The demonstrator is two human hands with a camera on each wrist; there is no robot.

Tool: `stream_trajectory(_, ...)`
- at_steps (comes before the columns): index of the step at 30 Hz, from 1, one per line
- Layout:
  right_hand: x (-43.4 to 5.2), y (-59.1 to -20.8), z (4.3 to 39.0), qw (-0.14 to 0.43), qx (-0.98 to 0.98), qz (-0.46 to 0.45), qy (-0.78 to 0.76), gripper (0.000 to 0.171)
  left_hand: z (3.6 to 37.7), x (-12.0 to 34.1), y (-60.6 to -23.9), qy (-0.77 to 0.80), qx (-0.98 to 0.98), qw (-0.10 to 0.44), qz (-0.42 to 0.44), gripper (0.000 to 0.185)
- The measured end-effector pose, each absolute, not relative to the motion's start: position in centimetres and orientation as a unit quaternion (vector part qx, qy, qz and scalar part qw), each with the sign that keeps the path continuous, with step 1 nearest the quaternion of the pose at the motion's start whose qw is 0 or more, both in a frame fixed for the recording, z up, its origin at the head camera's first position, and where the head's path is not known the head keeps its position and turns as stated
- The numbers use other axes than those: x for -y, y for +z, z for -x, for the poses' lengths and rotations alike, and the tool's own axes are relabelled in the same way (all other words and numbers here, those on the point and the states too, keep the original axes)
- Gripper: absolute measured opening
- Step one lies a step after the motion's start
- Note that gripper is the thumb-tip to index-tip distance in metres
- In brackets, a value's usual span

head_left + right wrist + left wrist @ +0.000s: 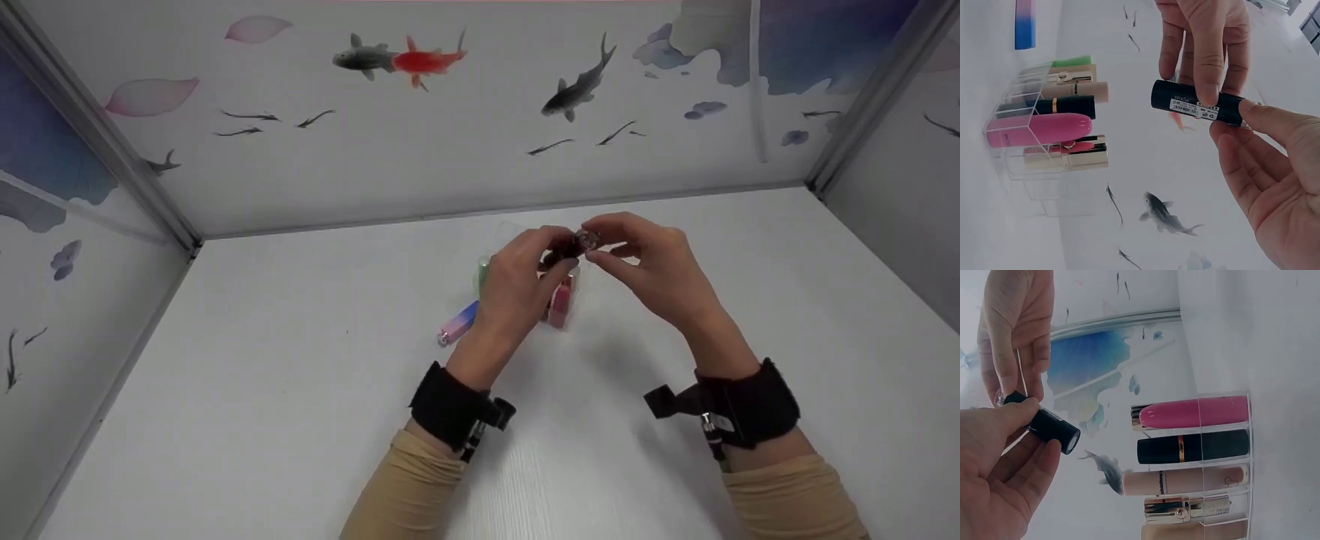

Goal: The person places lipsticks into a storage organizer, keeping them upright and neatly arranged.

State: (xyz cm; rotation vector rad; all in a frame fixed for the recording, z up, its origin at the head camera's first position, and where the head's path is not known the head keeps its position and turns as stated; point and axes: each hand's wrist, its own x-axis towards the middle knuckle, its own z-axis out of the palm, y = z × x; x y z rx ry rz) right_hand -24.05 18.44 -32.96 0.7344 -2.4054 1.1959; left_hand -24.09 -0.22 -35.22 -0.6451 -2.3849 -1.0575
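A black lipstick tube [1189, 106] with a white barcode label is held between both hands above the table. My left hand [514, 281] grips its black body between thumb and fingers, as the left wrist view also shows. At the clear, faceted end [587, 240], the thumb and fingertips of my right hand [658, 266] pinch the tube. Just beneath and beside the hands stands a clear acrylic lipstick holder [1249, 481], partly hidden by my left hand in the head view. It carries a pink tube [1190, 414], a dark gold-banded tube [1165, 448] and several others.
On the table [262, 375], left of the holder, is a blue-and-pink tube [459, 324]. A green tube [1072, 61] stands at the holder's far end. Printed panels with fish enclose the back [480, 150] and sides. Both wrists wear black straps with small cameras.
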Motion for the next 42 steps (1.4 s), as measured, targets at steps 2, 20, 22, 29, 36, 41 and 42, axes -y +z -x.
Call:
stream_trajectory(2, -18.1, -33.1, 24.0, 0.180, 0.850, -0.260, 0.421, 0.036, 24.3, 0.5, -35.2, -0.400, 0.857, 0.228, 0.231, 0.026)
stream_trajectory(20, -16.4, -34.9, 24.7, 0.209, 0.860, -0.281, 0.372, 0.037, 25.3, 1.2, -36.0, -0.363, 0.873, 0.256, 0.201, 0.029)
stream_trajectory(22, -16.4, -35.0, 24.8, 0.208, 0.859, -0.281, 0.375, 0.037, 25.3, 1.2, -36.1, -0.364, 0.873, 0.255, 0.200, 0.029)
stream_trajectory(29, -16.4, -35.5, 25.1, 0.204, 0.862, -0.283, 0.369, 0.039, 25.5, 1.1, -36.3, -0.363, 0.875, 0.253, 0.194, 0.031)
stream_trajectory(36, -16.4, -36.0, 25.3, 0.194, 0.860, -0.288, 0.374, 0.042, 25.7, 1.3, -36.8, -0.359, 0.876, 0.243, 0.213, 0.035)
stream_trajectory(41, -16.4, -36.5, 25.6, 0.187, 0.864, -0.289, 0.368, 0.042, 25.8, 1.3, -36.9, -0.349, 0.880, 0.235, 0.218, 0.034)
stream_trajectory(42, -16.4, -36.5, 25.7, 0.186, 0.865, -0.290, 0.366, 0.042, 25.8, 1.3, -36.9, -0.346, 0.882, 0.233, 0.217, 0.033)
